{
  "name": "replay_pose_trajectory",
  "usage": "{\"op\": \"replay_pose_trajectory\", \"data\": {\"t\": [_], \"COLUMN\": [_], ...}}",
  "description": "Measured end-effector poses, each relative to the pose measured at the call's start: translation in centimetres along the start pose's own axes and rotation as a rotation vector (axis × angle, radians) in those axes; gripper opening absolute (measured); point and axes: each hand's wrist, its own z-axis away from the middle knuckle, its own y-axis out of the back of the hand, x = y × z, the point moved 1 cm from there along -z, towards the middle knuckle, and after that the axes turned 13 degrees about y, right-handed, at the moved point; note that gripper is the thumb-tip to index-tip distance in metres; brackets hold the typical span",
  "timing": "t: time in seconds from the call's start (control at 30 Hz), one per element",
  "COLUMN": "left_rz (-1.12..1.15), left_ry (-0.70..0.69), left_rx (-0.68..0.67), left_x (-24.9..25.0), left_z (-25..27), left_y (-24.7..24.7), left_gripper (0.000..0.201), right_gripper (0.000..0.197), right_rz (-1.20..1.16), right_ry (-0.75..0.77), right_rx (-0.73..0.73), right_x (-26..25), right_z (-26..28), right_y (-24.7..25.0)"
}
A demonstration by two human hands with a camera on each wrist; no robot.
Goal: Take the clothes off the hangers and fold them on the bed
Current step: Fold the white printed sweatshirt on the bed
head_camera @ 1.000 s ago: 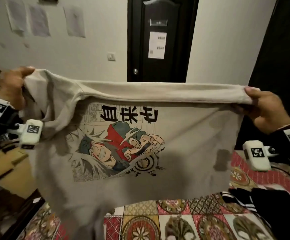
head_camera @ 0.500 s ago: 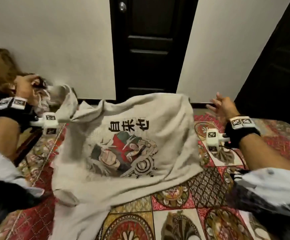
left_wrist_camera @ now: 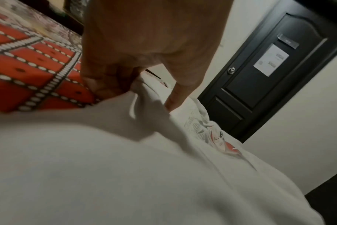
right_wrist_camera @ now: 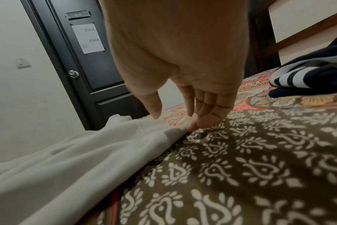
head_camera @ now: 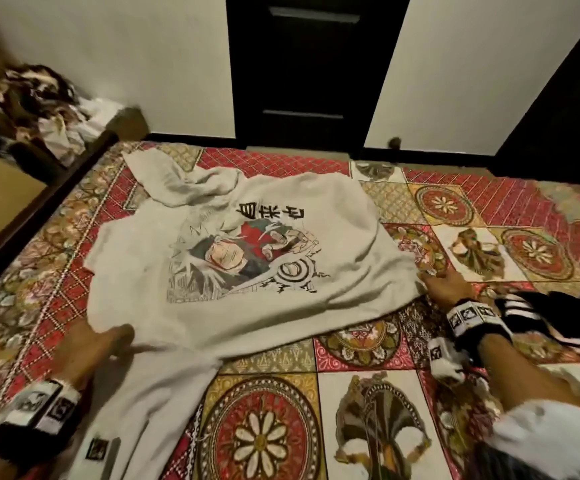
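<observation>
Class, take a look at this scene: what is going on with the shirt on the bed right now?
A person is laying a pale printed shirt flat on the patterned bedspread, print side up, ready for folding. The left hand pinches a fold of fabric at the shirt's near left side, and the right hand pinches its right corner against the bed. One sleeve is still bunched at the far left. A dark striped garment lies beside the right wrist, and a heap of other clothes sits off the bed's far left corner.

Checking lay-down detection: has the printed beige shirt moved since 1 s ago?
Yes. The shirt has dropped from held up across the dark door to lying spread on the patterned bedspread below it.
</observation>
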Motion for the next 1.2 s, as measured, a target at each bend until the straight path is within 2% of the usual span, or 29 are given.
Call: {"op": "replay_pose_trajectory", "data": {"t": [0.03, 0.07, 0.1, 0.17, 0.2, 0.37, 0.47, 0.5, 0.53, 0.6, 0.63, 0.7, 0.77, 0.8, 0.9, 1.03, 1.07, 1.13, 1.17, 1.2], "left_rz": [0.046, 0.087, 0.125, 0.233, 0.336, 0.672, 0.733, 0.728, 0.734, 0.651, 0.613, 0.607, 0.634, 0.599, 0.517, 0.482, 0.489, 0.491, 0.486, 0.555], "left_ry": [0.045, 0.076, 0.084, 0.085, 0.1, 0.223, 0.235, 0.225, 0.192, 0.174, 0.19, 0.209, 0.278, 0.301, 0.319, 0.288, 0.282, 0.275, 0.3, 0.275], "left_rx": [-0.078, -0.102, -0.187, -0.199, -0.196, -0.101, -0.085, -0.107, -0.123, -0.104, -0.085, -0.056, -0.049, -0.097, -0.073, -0.161, -0.244, -0.271, -0.243, -0.2], "left_x": [1.0, 1.6, 2.1, 2.0, 1.9, 1.9, 1.3, 1.6, 1.5, 1.3, 1.1, -0.1, -0.8, -1.2, -1.3, -0.7, -0.6, 0.0, 0.2, 0.6], "left_z": [1.4, 2.3, 3.2, 3.9, 3.9, 1.5, 0.1, 1.5, 1.9, 3.8, 4.9, 5.6, 6.6, 6.8, 9.2, 11.3, 12.1, 13.3, 13.2, 13.0], "left_y": [-0.4, -1.1, -1.6, -2.0, -1.9, 3.0, 5.0, 5.0, 4.8, 4.4, 4.4, 4.8, 4.9, 4.8, 4.3, 3.1, 2.6, 2.6, 3.3, 4.2], "left_gripper": [0.056, 0.047, 0.035, 0.019, 0.018, 0.039, 0.058, 0.064, 0.062, 0.036, 0.022, 0.013, 0.02, 0.026, 0.041, 0.036, 0.035, 0.042, 0.046, 0.035], "right_gripper": [0.059, 0.05, 0.037, 0.018, 0.017, 0.018, 0.011, 0.011, 0.012, 0.013, 0.015, 0.017, 0.022, 0.024, 0.018, 0.007, 0.008, 0.01, 0.006, 0.002], "right_rz": [0.002, -0.032, -0.049, -0.095, -0.133, -0.406, -0.544, -0.598, -0.644, -0.692, -0.701, -0.689, -0.606, -0.57, -0.594, -0.666, -0.643, -0.593, -0.573, -0.564], "right_ry": [-0.018, -0.043, -0.065, -0.062, -0.075, -0.106, -0.125, -0.139, -0.135, -0.114, -0.142, -0.264, -0.373, -0.4, -0.411, -0.408, -0.406, -0.375, -0.345, -0.296], "right_rx": [0.006, 0.043, 0.04, 0.054, 0.088, 0.305, 0.391, 0.403, 0.396, 0.338, 0.277, 0.155, 0.049, 0.002, -0.053, -0.031, -0.019, -0.003, 0.018, 0.065], "right_x": [-0.7, -1.3, -1.9, -2.4, -2.8, -1.4, -0.8, -0.3, 0.6, 2.2, 3.5, 5.4, 6.3, 6.3, 5.9, 4.7, 4.6, 4.2, 4.1, 3.7], "right_z": [0.3, 0.9, 1.7, 2.4, 2.8, 5.2, 10.2, 12.3, 14.5, 18.7, 20.1, 21.8, 22.1, 22.0, 21.6, 21.8, 22.1, 22.5, 22.5, 22.5], "right_y": [-0.2, -0.5, -0.6, -0.8, -0.5, 3.9, 7.4, 8.4, 9.0, 9.8, 9.6, 8.7, 7.6, 7.1, 5.6, 4.6, 4.5, 4.4, 4.4, 4.7]}}
